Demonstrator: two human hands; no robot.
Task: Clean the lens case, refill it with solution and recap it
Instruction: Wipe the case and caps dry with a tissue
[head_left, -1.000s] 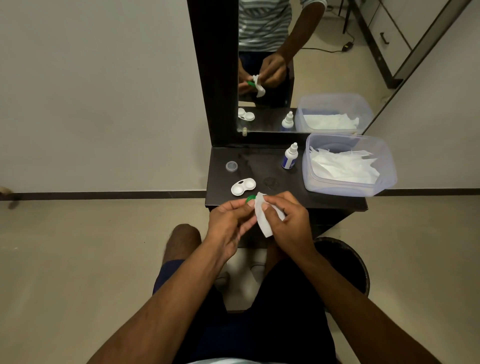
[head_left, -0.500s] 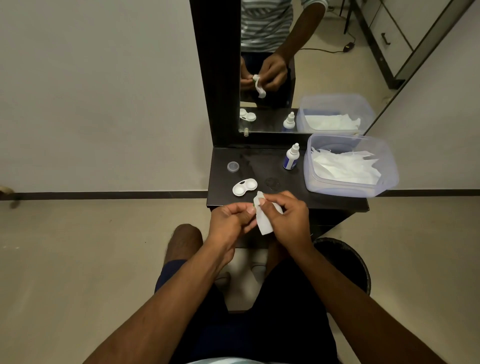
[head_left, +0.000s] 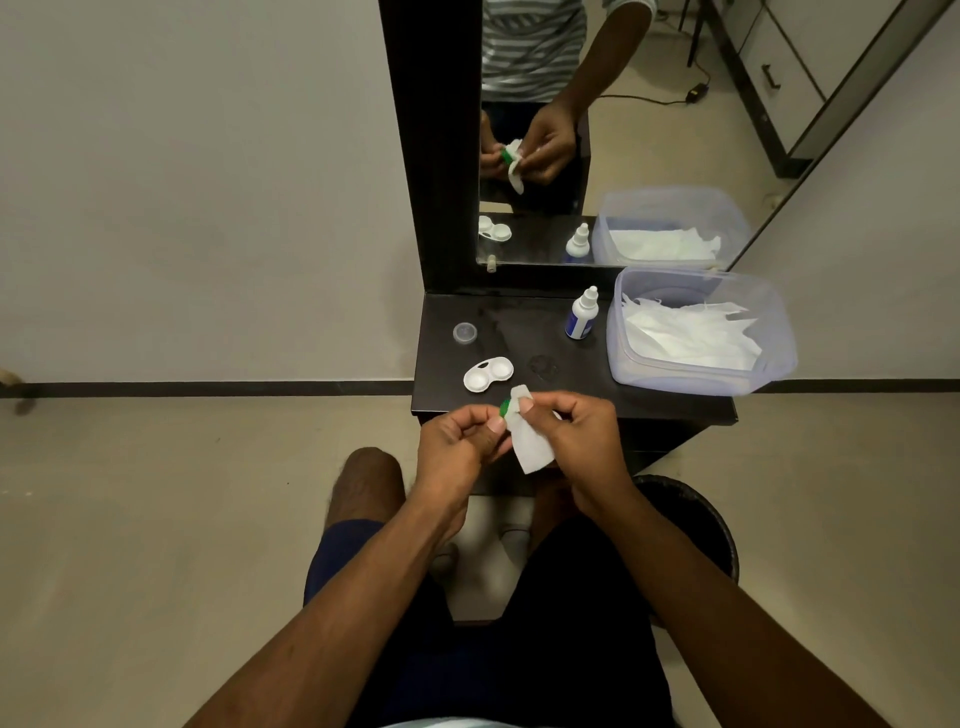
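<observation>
Both hands meet just over the near edge of the dark counter (head_left: 519, 322). The left hand (head_left: 457, 447) has its grip narrowed to a pinch, thumb and fingertips closed on a small green cap (head_left: 504, 408), of which only a sliver shows between the fingers. The right hand (head_left: 576, 441) is also closed to a pinch, holding a white tissue (head_left: 527, 447) against the cap; the tissue wraps over the cap's top and hangs down between the two hands. How much of the cap the tissue covers cannot be told.

The white lens case (head_left: 487, 375) lies flat on the counter just beyond the left hand, both wells open and uncapped, touching neither hand. A clear round cap (head_left: 465, 332) sits farther back near the counter's left edge, well apart from the case. The small solution bottle (head_left: 582, 314), white with a blue label, stands upright toward the back, just beside a clear plastic tub (head_left: 769, 364) with white tissues (head_left: 685, 332) in it on the right of the counter. A mirror (head_left: 545, 130) stands behind the counter, and a dark bin (head_left: 691, 525) stands on the floor under the right forearm.
</observation>
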